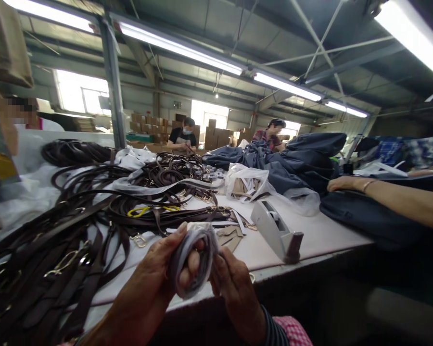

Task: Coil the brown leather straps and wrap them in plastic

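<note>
Over the near edge of the table [332, 235], I hold a small roll [209, 254] wrapped in clear plastic, one end turned towards me. My left hand [155, 266] is closed round its left side, thumb near the top, and my right hand [236, 288] grips its right side, fingers bent against the plastic. Fingertips show inside the hollow of the roll; whose they are, left or right, I cannot tell. Dark straps [94, 202] lie in a deep tangle across the left part of the table and down to its near left corner, with metal clasps [139, 240] among them and a yellow loop [139, 211] on top. Just beyond the roll are some beige pieces [231, 235], and past them a clear bag [247, 180] holding pale strips. To the right of my right hand, a tape dispenser [274, 230] stands close to the near edge, and a small ring [252, 277] lies on that edge beside my hand. Dark blue cloth [274, 161] is heaped towards the far edge. At the right, a co-worker's hand [341, 183] rests on a blue bag [364, 211] that hangs over the near edge.
</note>
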{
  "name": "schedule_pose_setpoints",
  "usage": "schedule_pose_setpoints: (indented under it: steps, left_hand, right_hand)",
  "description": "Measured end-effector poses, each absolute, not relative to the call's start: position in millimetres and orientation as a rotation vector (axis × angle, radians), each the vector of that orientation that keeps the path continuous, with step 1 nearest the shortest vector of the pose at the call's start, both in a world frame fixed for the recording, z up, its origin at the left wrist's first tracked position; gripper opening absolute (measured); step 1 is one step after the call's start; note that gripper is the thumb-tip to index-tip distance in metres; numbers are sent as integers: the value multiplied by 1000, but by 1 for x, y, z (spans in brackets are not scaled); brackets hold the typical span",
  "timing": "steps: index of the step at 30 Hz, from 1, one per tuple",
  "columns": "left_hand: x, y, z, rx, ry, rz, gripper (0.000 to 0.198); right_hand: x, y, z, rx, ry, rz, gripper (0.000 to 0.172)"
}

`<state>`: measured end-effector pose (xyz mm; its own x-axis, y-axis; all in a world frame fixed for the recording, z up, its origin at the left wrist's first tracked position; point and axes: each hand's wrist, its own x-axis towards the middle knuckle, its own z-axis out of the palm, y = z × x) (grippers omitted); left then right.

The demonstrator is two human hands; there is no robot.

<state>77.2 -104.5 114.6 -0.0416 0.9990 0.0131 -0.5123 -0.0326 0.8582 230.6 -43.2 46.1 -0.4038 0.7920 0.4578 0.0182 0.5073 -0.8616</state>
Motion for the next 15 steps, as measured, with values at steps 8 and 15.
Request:
schedule_pose_setpoints:
  steps: [8,15]
  left_hand:
    - [60,-83,108,901,797,1758,36]
    - [22,-73,63,1569,1102,1346,60]
  right_hand:
    - [171,-54,33,-498,-1350,1722,44]
    - [170,-29,24,-666,-1210,2305,25]
